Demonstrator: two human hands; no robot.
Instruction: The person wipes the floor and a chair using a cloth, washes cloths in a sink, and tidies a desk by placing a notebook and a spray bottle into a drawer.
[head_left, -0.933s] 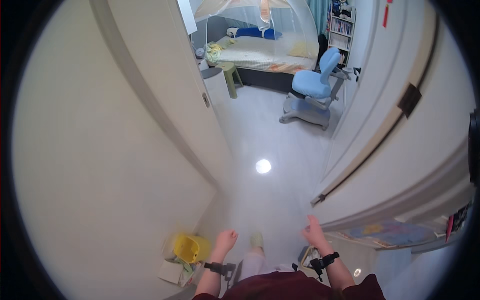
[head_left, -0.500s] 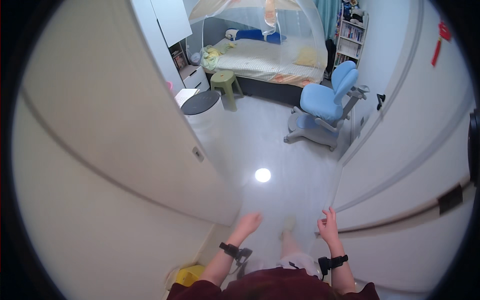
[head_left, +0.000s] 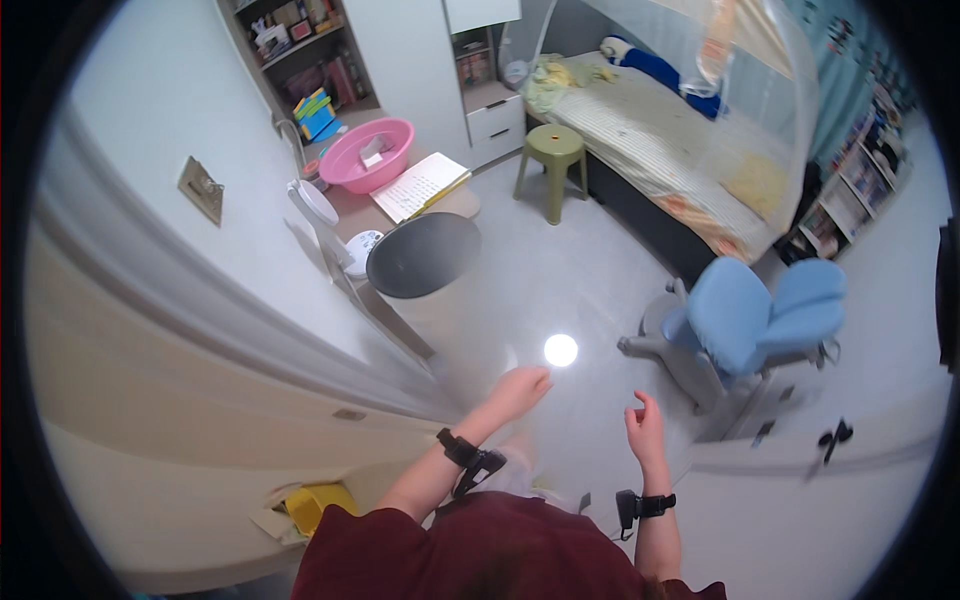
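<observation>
Both hands are held empty over the floor, left hand and right hand loosely spread. More of the room is seen than earlier: desk, stool, chair nearer.

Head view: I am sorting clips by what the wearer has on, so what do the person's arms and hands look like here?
Both forearms are bare. The left hand and right hand wear no gloves. Each wrist carries a black strap with a small black device: the left wristband and the right wristband. A dark red garment covers the upper arms and body.
</observation>
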